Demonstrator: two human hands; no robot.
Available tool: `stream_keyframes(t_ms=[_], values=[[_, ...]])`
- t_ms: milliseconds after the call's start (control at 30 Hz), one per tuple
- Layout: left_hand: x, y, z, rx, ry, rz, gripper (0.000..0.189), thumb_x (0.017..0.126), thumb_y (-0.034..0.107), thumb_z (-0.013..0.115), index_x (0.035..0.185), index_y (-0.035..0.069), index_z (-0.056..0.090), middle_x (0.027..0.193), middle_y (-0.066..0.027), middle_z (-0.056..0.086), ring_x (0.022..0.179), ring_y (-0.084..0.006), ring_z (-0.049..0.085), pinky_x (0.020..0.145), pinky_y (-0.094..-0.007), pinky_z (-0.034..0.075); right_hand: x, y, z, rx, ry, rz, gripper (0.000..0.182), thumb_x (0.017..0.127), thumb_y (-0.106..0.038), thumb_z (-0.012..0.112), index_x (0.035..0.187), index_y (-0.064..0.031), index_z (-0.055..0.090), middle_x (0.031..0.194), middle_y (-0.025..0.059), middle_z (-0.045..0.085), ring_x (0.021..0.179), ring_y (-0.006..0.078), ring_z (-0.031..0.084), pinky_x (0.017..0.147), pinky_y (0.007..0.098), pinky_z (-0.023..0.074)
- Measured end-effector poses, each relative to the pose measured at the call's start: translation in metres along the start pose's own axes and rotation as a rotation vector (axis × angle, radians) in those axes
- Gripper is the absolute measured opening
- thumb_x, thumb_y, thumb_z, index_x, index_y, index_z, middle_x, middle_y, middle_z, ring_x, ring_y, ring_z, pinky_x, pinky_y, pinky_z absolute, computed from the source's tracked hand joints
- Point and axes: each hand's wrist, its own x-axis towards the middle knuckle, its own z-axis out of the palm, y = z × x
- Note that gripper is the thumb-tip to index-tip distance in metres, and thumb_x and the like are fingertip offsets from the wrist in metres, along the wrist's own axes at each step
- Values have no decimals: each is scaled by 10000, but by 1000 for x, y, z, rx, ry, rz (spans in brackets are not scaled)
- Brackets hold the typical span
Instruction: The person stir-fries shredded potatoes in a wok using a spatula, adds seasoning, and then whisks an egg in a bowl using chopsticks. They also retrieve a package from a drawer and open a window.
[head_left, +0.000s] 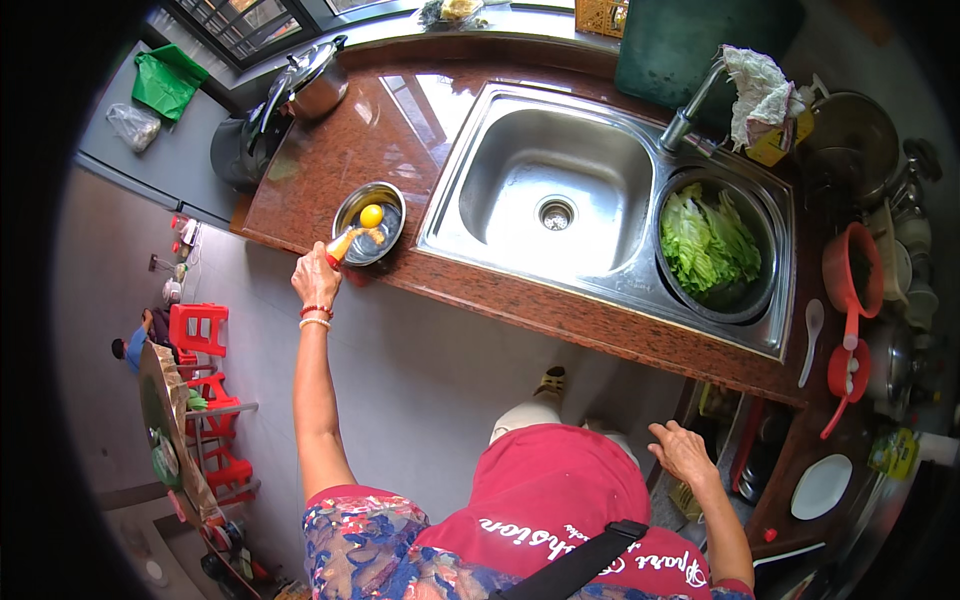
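My left hand (315, 276) grips a small yellow seasoning shaker with a red end (341, 247) and tilts it over the rim of a steel bowl (402, 214). In the bowl lies a raw egg with a whole yolk (371, 216); tan seasoning (374, 235) shows beside it, just off the shaker's mouth. The bowl stands on the granite counter (330, 165), left of the sink. My right hand (681, 451) hangs in the air with nothing in it, fingers loosely apart, near the pull-out storage under the counter.
A steel sink (517, 180) adjoins the bowl; its right basin holds a pot of lettuce (705, 240). Further right are a white spoon (811, 337), a red ladle (849, 375) and a white dish (821, 487). A pressure cooker (315, 82) stands back left. A person (137, 345) sits far left.
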Motion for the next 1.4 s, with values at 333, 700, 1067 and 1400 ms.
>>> stream_keyframes(t_ms=[333, 700, 1067, 1400], values=[[-26, 2, -4, -864, -135, -437, 360, 594, 105, 708, 908, 73, 536, 700, -58, 575, 541, -195, 545, 448, -332, 435, -9, -4, 9, 45, 5, 36, 297, 792, -180, 599, 1065, -75, 548, 932, 158, 572, 862, 349, 574, 719, 425, 475], [-74, 150, -75, -1694, -522, -56, 391, 754, 91, 638, 1109, 79, 474, 838, 11, 514, 660, -52, 491, 509, -173, 394, -47, 38, 35, 374, 311, 355, 353, 852, -263, 519, 1161, -93, 498, 1087, 156, 515, 989, 356, 509, 824, 441, 410], [-169, 361, -121, -2011, -1334, 593, 515, 644, -24, 644, 1084, 106, 410, 826, -26, 477, 558, -73, 410, 410, -179, 341, -215, 165, 123, 520, 1293, 1510, 466, 781, -218, 620, 1192, -88, 445, 1114, 170, 464, 1000, 364, 512, 812, 437, 445], [-364, 473, -190, -1358, -1731, 989, 546, 515, 161, 714, 985, 81, 447, 796, -57, 501, 653, -128, 479, 605, -263, 428, -268, 241, 199, 666, 1303, 1385, 223, 780, -191, 618, 990, -145, 559, 964, 127, 454, 892, 308, 540, 732, 396, 476]])
